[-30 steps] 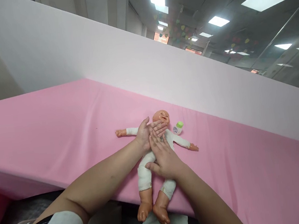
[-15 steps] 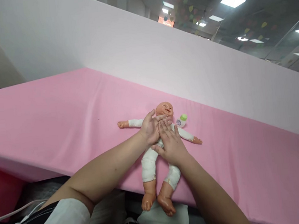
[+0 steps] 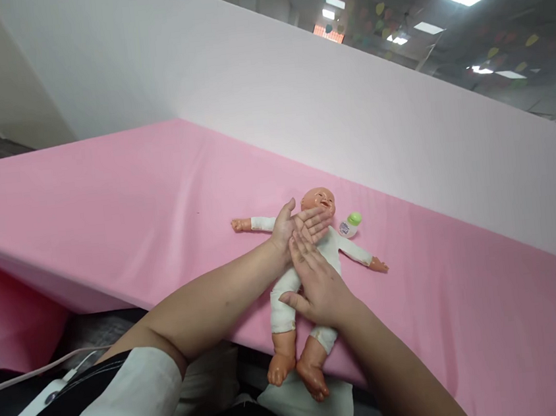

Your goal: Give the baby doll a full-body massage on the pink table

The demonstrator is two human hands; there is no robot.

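A baby doll (image 3: pixel 329 242) in a white bodysuit lies on its back at the near edge of the pink sheet (image 3: pixel 108 199), arms spread, bare feet hanging over the edge. The left hand (image 3: pixel 293 227) lies flat and open across the doll's upper chest, fingers stretched toward its neck. The right hand (image 3: pixel 318 283) rests open on the doll's belly, its fingertips touching the left hand's fingers. A small white bottle with a green cap (image 3: pixel 350 224) lies just beside the doll's head and shoulder, on the side toward the white wall panel (image 3: pixel 295 87).
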